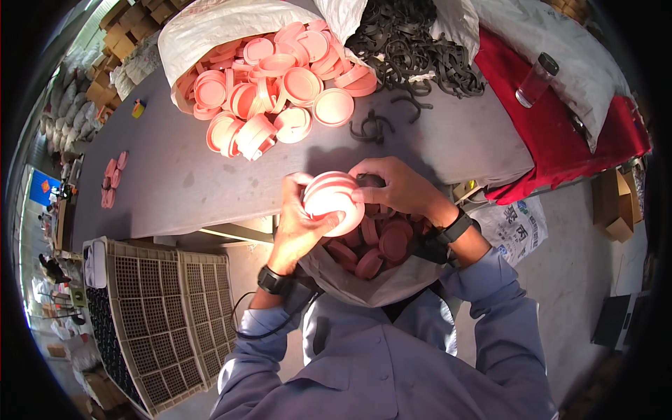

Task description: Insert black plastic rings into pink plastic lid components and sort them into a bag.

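Observation:
My left hand (294, 227) is wrapped round a pink round plastic lid (327, 203), raised above the near table edge, with bright light on its face. Beside its right rim, my right hand (400, 183) is pinched on a small dark curved strip (371, 180), partly hidden by the fingers. Below both hands, an opened white sack (374, 294) at my lap holds several pink lids (393, 241). On the table, a heap of similar pink lids (302, 87) spills from a white sack (210, 28). To its right lies a pile of black curved strips (413, 56), with a few loose ones (374, 127) in front.
The grey table (175, 182) spans ahead, with small pink pieces (114, 178) at its left. A red cloth (518, 133) at the right carries a dark-capped bottle (537, 80). Beige plastic crates (183, 262) stand at lower left; a cardboard box (614, 206) is at right.

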Tool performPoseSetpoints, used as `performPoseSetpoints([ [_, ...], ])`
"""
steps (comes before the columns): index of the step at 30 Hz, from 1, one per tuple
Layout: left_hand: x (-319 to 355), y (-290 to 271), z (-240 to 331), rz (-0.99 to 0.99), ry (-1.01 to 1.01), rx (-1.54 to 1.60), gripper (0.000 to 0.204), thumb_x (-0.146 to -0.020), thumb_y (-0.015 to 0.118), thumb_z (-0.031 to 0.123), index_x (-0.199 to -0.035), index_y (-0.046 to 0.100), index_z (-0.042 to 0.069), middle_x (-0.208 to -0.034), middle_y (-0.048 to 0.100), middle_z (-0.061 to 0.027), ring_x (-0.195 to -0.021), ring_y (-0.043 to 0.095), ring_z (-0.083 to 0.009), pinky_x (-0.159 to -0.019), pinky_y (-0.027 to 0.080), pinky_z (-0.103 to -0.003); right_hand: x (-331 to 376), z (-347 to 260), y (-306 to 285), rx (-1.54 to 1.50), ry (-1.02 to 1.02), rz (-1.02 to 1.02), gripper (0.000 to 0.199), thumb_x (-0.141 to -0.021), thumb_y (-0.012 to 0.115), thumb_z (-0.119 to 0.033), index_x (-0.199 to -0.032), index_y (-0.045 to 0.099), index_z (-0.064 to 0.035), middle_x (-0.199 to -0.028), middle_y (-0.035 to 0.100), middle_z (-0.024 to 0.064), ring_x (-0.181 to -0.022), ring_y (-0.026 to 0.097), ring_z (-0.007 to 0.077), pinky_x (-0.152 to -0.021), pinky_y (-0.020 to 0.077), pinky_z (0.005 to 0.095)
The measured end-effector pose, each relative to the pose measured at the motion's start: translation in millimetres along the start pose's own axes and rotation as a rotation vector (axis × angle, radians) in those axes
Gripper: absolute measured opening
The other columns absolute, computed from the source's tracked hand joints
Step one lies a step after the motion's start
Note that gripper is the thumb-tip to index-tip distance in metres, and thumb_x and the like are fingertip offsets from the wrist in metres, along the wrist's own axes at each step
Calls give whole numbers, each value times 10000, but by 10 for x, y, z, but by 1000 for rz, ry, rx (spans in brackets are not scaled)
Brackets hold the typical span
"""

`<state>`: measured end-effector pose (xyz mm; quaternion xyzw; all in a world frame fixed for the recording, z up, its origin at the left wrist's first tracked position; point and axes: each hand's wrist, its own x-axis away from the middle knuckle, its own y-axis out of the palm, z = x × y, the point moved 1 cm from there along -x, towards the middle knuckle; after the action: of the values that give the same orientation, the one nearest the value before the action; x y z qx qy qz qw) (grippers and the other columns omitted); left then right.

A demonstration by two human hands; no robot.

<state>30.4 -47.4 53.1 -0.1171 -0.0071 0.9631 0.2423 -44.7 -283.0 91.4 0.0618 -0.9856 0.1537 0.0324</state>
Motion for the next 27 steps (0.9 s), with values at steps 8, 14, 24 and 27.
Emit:
performPoseSetpoints([
  [8, -286, -109, 335, -613, -232, -291, 499, -770, 930, 171, -1160, 659, 18, -1034, 691, -31, -955, 633, -114, -887, 540, -307, -71, -62, 48, 313, -189, -41, 385, -819, 778, -238, -1099, 710, 17, -889, 706, 182, -774, 684, 321, -727, 534, 413],
  [14, -218, 186, 324, -400, -275, -14, 449, -856, 866, 148, -1192, 591, 33, -1041, 695, -83, -992, 692, -191, -873, 575, -345, -47, 20, 90, 191, -182, 222, 332, -925, 734, -221, -1166, 712, 7, -999, 750, 138, -913, 693, 218, -871, 538, 363],
  [24, -231, 214, 160, -321, -79, -46, 325, -907, 816, 94, -1203, 695, 32, -1108, 723, -68, -1044, 674, -154, -955, 557, -328, 123, 45, 167, 185, -379, 366, 129, -957, 638, -79, -1045, 671, 9, -955, 710, 151, -864, 699, 238, -772, 539, 328],
  [27, -215, 256, 178, -288, -86, -25, 334, -907, 805, 65, -1225, 708, 32, -1132, 717, -69, -1062, 678, -160, -971, 553, -332, 89, 120, 173, 295, -461, 390, 126, -916, 651, -74, -1019, 620, -7, -915, 665, 182, -876, 674, 377, -754, 538, 410],
])
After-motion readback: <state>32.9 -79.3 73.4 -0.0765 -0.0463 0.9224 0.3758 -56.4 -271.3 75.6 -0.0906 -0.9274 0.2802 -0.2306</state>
